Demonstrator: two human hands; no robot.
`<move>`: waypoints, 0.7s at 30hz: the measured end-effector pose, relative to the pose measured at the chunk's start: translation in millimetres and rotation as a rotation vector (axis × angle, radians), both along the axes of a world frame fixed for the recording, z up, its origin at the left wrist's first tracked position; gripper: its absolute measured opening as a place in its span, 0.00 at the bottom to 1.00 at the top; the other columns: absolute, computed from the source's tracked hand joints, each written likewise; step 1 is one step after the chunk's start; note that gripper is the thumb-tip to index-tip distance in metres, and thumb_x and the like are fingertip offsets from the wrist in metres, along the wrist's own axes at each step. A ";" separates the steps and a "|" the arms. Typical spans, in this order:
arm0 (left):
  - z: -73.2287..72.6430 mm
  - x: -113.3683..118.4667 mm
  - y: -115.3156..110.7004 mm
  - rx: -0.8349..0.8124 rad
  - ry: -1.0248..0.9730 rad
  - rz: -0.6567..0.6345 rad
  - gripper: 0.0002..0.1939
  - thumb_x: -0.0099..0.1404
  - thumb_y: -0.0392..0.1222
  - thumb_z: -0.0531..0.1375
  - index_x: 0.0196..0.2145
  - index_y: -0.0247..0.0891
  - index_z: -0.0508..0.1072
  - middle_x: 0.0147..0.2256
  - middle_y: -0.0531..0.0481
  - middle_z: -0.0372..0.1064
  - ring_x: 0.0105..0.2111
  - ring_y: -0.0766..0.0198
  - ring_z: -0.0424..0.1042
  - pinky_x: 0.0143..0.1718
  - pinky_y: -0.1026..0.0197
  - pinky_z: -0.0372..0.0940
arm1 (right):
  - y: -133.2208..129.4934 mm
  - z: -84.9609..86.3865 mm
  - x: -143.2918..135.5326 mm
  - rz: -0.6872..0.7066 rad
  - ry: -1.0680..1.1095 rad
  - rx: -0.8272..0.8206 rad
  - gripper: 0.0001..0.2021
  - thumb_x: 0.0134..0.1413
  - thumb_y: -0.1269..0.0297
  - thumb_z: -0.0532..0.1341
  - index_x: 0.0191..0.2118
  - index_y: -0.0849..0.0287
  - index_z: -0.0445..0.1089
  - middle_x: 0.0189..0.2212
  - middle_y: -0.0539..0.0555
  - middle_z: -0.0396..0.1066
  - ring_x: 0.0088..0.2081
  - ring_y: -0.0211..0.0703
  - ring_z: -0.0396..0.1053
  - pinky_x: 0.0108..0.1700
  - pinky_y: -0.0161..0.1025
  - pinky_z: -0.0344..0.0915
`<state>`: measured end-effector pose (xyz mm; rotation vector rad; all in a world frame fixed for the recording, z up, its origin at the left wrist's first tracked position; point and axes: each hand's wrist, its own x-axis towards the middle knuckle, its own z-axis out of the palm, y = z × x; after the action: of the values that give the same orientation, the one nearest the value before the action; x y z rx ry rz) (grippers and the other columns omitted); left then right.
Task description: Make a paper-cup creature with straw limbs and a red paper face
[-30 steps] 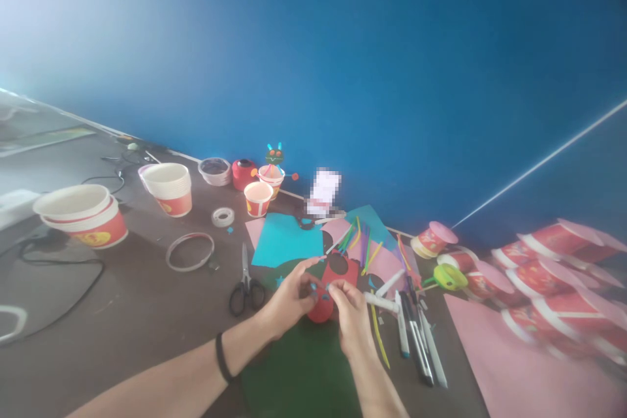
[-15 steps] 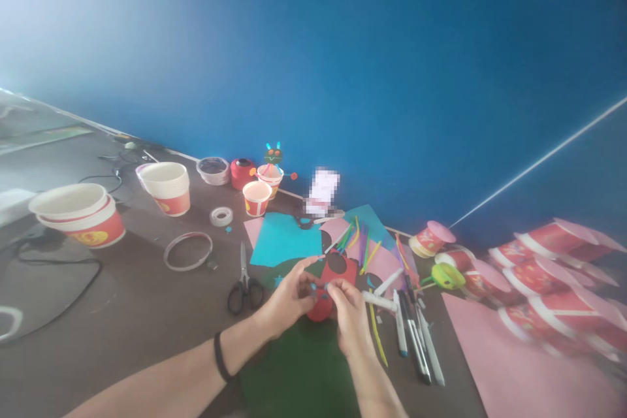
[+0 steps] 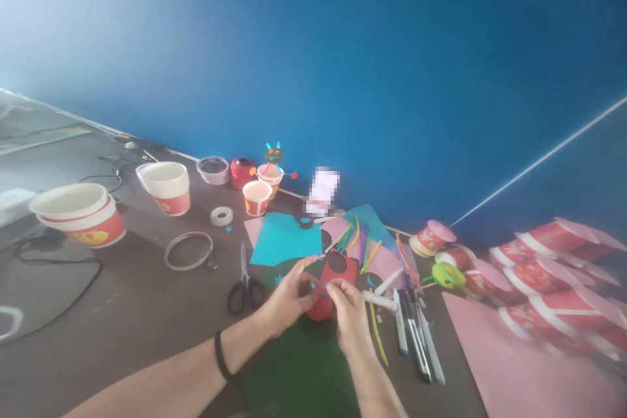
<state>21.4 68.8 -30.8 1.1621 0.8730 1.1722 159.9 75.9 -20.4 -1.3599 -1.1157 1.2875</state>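
Observation:
My left hand (image 3: 292, 292) and my right hand (image 3: 347, 307) are close together over a round red paper piece (image 3: 320, 310). Both are pinched, with index finger of the left stretched forward. Tiny blue paper bits show at the fingertips of each; their exact outline is too small to make out. Under the fingers, the red circle carries small blue marks. Behind it lies a red sheet (image 3: 347, 272) with a round hole cut out. A dark green sheet (image 3: 301, 372) spreads beneath my wrists. Black-handled scissors (image 3: 245, 290) lie open to the left of my left hand.
Pens (image 3: 411, 333) lie right of my right hand, near pipe cleaners (image 3: 362, 241). A turquoise sheet (image 3: 284, 238) is ahead. Stacked paper cups (image 3: 169, 199) and a tape roll (image 3: 221, 215) stand left. Pink-topped cups (image 3: 539, 274) and a pink sheet (image 3: 514, 359) sit at right.
Almost nothing has moved. My fingertips shift slightly over the red circle, with both hands staying in the same place.

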 end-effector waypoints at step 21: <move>5.1 -0.1 1.3 -0.015 0.000 0.036 0.34 0.53 0.29 0.57 0.57 0.38 0.53 0.34 0.51 0.67 0.26 0.70 0.59 0.26 0.66 0.55 | -2.3 4.4 2.2 0.047 0.008 0.031 0.10 0.48 0.60 0.59 0.23 0.59 0.63 0.17 0.44 0.55 0.22 0.34 0.51 0.25 0.31 0.49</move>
<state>21.3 70.1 -25.7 1.1382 0.9048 1.1928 162.1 73.6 -16.0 -1.3115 -1.1632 1.3027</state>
